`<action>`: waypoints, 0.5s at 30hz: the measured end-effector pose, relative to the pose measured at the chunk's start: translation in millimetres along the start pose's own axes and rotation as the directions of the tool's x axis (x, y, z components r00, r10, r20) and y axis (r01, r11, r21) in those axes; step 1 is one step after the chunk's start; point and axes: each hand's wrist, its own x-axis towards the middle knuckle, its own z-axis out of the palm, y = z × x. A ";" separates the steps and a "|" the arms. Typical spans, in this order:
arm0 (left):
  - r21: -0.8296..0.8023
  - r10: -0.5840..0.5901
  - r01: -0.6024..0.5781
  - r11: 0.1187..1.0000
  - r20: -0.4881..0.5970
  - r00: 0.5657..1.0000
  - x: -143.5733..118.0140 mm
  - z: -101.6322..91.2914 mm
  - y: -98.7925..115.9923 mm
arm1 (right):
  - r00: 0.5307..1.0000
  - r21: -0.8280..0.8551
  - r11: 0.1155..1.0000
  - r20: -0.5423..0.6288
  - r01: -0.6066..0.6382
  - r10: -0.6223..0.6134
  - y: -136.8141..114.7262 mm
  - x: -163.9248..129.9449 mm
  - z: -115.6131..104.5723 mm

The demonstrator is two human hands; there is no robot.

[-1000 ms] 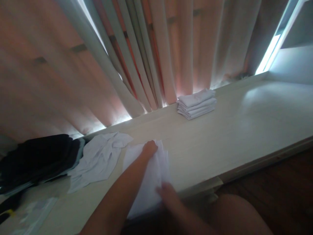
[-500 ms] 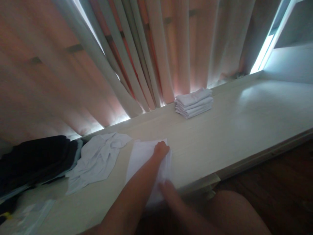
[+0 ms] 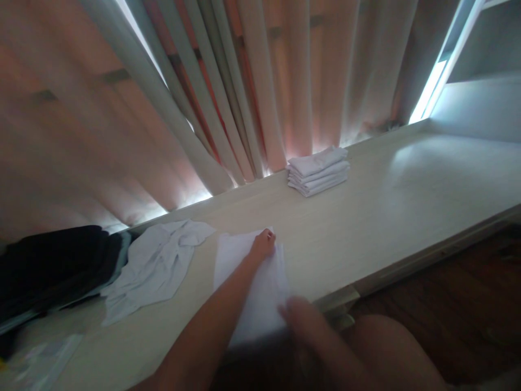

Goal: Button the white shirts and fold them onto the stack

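Cloth: white, folded flat, both hands pressing its ends.

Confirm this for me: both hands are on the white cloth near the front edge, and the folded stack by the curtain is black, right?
Not quite. The head view shows the folded stack by the curtain is white, not black. The left hand and right hand are on the white cloth near the front edge, as you said.

Backlit pink curtains hang behind a pale wooden counter above dark wooden floor.
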 end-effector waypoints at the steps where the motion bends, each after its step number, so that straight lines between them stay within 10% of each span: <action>1: -0.017 0.044 -0.044 0.999 -0.042 0.998 -12.5 -5.5 -9.2 | 1.000 -0.033 0.999 -0.023 0.006 -0.007 -1.0 -1.2 -6.3; 6: 0.004 0.086 -0.087 0.996 -0.214 0.973 -90.5 -9.3 -96.3 | 0.921 -0.253 0.953 -0.306 0.166 -0.241 -20.7 -1.5 -22.5; 9: 0.102 0.021 0.007 0.995 -0.267 0.963 -123.7 14.6 -139.5 | 0.834 -0.351 0.858 -0.277 0.375 -0.477 -33.5 6.6 -9.8; 15: 0.259 0.006 0.040 0.965 -0.175 0.984 -137.8 56.4 -132.7 | 0.910 -0.436 0.831 -0.062 0.345 -0.410 -26.4 31.9 32.8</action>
